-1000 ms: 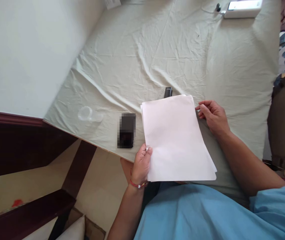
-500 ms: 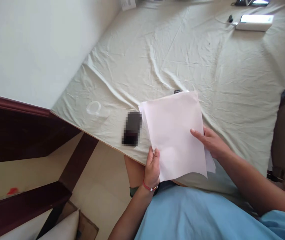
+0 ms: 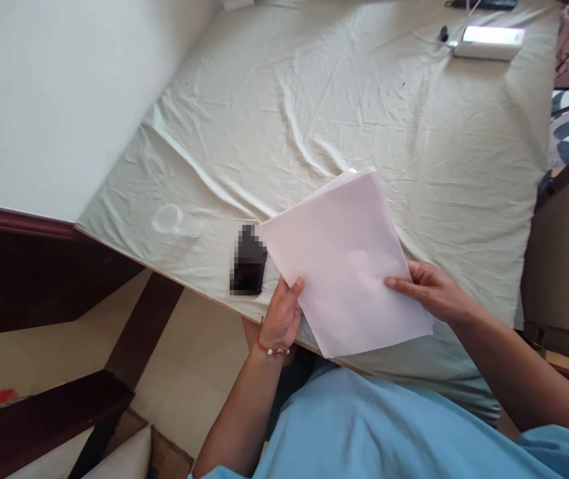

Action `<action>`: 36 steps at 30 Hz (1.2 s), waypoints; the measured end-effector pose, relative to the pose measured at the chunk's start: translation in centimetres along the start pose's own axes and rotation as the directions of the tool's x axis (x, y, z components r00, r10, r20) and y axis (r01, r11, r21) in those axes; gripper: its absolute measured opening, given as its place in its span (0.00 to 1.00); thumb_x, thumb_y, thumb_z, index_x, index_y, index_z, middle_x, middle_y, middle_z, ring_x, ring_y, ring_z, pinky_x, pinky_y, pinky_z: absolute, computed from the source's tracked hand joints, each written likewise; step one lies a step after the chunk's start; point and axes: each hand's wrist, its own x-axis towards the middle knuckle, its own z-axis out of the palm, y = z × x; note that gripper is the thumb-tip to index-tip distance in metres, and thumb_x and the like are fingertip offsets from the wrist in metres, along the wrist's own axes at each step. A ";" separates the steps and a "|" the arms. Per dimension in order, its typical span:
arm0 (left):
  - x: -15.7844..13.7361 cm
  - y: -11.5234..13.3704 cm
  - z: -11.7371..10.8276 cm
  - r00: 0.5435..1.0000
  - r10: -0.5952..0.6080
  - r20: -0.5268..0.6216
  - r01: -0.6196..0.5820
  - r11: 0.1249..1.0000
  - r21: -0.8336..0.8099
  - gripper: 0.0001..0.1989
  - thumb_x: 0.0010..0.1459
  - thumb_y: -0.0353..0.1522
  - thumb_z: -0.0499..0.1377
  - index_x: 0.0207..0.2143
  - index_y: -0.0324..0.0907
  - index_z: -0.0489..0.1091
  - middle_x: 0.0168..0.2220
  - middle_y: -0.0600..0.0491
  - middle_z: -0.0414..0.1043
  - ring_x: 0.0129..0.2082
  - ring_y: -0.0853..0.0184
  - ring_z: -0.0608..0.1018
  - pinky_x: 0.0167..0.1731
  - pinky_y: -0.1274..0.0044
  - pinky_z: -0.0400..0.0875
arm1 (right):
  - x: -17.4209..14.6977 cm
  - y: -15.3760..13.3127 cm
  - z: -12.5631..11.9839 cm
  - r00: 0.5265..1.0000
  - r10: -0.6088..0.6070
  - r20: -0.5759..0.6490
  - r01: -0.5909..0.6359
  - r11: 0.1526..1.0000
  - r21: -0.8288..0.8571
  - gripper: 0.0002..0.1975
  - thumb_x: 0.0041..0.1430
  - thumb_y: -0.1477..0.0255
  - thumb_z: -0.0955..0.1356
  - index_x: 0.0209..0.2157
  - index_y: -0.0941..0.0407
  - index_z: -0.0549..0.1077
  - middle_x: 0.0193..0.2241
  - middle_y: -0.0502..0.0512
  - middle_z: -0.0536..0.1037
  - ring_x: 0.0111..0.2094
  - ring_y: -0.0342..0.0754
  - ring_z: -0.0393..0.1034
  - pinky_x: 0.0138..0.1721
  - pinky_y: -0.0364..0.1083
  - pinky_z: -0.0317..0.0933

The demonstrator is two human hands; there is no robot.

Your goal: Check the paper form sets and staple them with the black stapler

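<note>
A stack of white paper sheets (image 3: pixel 339 259) is held between my two hands, tilted over the near edge of the table. My left hand (image 3: pixel 284 313), with a red beaded bracelet at the wrist, pinches the stack's left edge, thumb on top. On the right edge, my right hand (image 3: pixel 426 289) grips it with the thumb across the top sheet and the fingers underneath. The sheets lie almost flush, with slight offsets at the top edge. A dark pixelated object (image 3: pixel 249 263) lies just left of the stack, close to my left hand.
A light cloth (image 3: pixel 224 120) with wrinkles covers the table. A clear round plastic container (image 3: pixel 168 218) lies at its left edge. At the far right rests a white box-like device (image 3: pixel 488 45) with a lit screen and a cable. A chair (image 3: pixel 564 266) stands on the right.
The sheets now sit more evenly together, and the stack has turned, its top edge slanting more. My left hand has shifted left and down along the edge. The view has moved slightly right.
</note>
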 end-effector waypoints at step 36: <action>2.9 -1.3 4.7 0.987 -0.005 0.160 -0.024 0.984 0.178 0.35 0.55 0.59 0.69 0.49 0.37 0.80 0.45 0.43 0.85 0.43 0.57 0.84 0.47 0.68 0.79 | 5.9 -9.0 4.6 0.852 -0.449 0.269 0.268 -0.067 -0.961 0.18 0.77 0.67 0.58 0.49 0.59 0.77 0.44 0.64 0.83 0.47 0.60 0.76 0.47 0.54 0.63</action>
